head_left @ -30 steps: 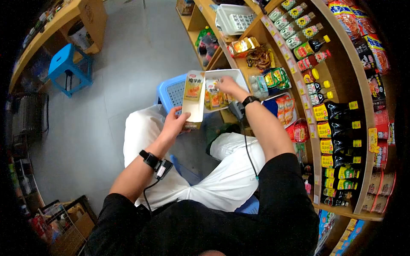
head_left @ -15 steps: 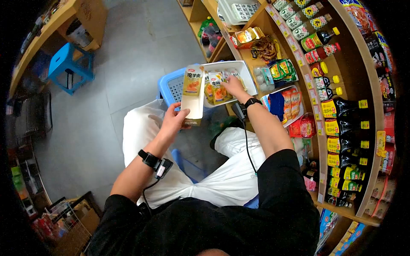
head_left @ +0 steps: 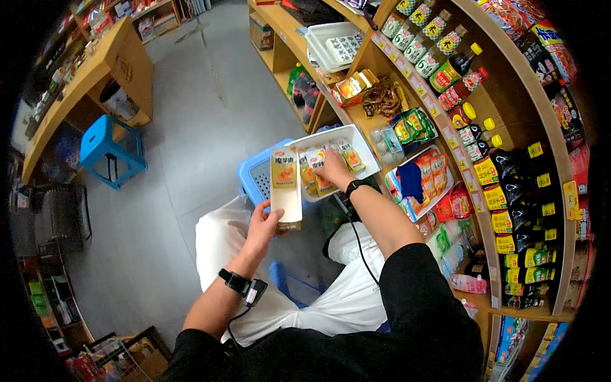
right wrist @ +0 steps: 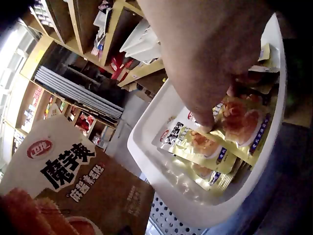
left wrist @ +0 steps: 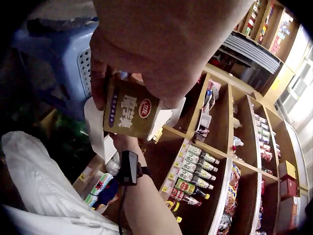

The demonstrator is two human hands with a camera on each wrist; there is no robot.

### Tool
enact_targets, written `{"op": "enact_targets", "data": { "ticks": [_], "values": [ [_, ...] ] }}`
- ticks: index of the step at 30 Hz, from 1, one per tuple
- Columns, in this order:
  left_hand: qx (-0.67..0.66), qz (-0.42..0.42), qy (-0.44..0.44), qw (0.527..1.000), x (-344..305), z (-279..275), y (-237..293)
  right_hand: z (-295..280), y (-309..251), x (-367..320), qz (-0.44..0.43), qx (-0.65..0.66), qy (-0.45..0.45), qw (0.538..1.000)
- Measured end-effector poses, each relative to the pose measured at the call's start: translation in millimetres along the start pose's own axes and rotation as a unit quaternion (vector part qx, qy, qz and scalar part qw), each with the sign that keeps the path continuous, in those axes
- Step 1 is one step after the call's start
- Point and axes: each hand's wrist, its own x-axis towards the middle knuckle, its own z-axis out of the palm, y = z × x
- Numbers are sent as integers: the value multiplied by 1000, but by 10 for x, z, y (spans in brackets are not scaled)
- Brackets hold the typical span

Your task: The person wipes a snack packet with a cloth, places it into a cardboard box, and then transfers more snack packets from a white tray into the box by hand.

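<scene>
My left hand (head_left: 259,228) grips the lower end of an open paper snack box (head_left: 284,173), brown and yellow with Chinese lettering, thumb over its pale inside edge. In the left wrist view the box's printed end (left wrist: 128,110) shows below that hand. Right beside the box is a white plastic tray (head_left: 364,141) holding several yellow-and-silver snack packets (right wrist: 203,147). Reaching into the tray, my right hand (head_left: 333,169) pinches a packet (right wrist: 239,122) near its upper edge; part of its fingers is hidden behind the hand in the right wrist view.
Under the tray and box is a blue plastic stool (head_left: 254,169). To the right, a wooden shelf (head_left: 445,121) carries sauce bottles (head_left: 503,191), bagged snacks and another tray of packets (head_left: 436,184). A second blue stool (head_left: 113,149) stands on the grey floor (head_left: 184,127) at left.
The head view has shifted, so box and tray appear lower. My left hand keeps its grip on the box. My right hand stays among the packets, with its fingers slightly moved.
</scene>
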Motion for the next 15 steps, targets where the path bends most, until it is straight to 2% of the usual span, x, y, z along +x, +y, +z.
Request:
{"op": "enact_targets", "data": {
  "ticks": [9,11,13,15],
  "values": [
    [12,8,-2,1000,16,-41,-17,-68,142,105,-43,111,23,993],
    [11,10,-10,1000,7,-36,-8,-112,141,132,23,199,-34,979],
    [31,1,-3,1000,12,-32,7,-77,176,185,21,239,-23,971],
    [40,7,1,999,53,-56,1,-109,202,193,-11,331,-26,943]
  ]
}}
